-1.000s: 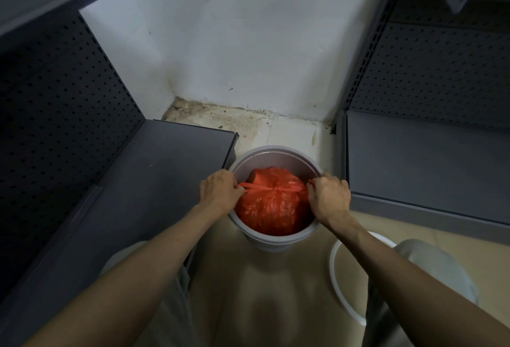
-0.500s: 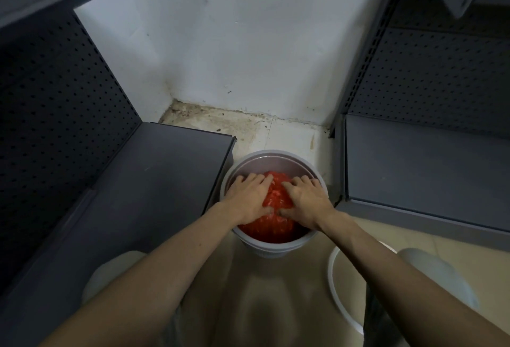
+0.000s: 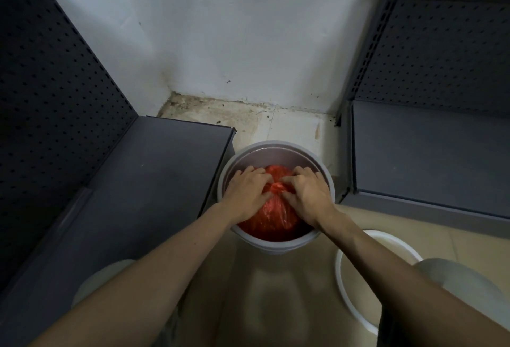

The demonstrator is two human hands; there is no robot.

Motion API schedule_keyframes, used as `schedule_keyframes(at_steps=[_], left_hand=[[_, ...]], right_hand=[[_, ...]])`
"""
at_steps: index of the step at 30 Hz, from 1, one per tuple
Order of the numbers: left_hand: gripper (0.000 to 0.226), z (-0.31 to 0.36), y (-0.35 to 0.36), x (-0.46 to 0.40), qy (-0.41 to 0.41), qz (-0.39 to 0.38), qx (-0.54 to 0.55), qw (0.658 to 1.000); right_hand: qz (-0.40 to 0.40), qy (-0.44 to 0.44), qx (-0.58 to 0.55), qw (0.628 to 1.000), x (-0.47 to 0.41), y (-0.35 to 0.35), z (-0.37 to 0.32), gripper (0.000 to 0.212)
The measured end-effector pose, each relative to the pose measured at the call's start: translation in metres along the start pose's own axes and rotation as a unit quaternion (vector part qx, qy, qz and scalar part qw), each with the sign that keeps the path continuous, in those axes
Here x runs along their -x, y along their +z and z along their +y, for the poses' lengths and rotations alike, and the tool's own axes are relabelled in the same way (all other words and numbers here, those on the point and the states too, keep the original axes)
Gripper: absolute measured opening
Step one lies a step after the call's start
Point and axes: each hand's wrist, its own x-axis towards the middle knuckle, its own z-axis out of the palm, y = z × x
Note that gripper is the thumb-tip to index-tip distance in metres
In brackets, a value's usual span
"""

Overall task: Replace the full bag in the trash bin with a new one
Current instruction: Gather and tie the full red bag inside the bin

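You've got 1 trash bin (image 3: 276, 244), 1 red bag (image 3: 271, 215) in it, 1 white ring (image 3: 347, 299) on the floor. 2 hands in frame: left hand (image 3: 244, 195), right hand (image 3: 306, 195). 2 grey shelf units: one left (image 3: 154, 181), one right (image 3: 425, 150).

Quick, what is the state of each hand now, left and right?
Left hand: fingers curled on the knotted top of the red bag.
Right hand: pinches the same knot.
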Motion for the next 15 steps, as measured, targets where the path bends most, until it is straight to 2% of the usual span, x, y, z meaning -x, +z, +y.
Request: schedule_keyframes(at_steps=[8, 15], left_hand=[[0.025, 0.017, -0.041, 0.004, -0.005, 0.034, 0.048, 0.998], [0.03, 0.063, -0.157, 0.011, -0.046, 0.03, 0.095, 0.994]], right_hand=[[0.022, 0.009, -0.055, 0.998, 0.014, -0.043, -0.013, 0.03], [0.037, 0.012, -0.039, 0.998, 0.02, -0.158, -0.054, 0.026]])
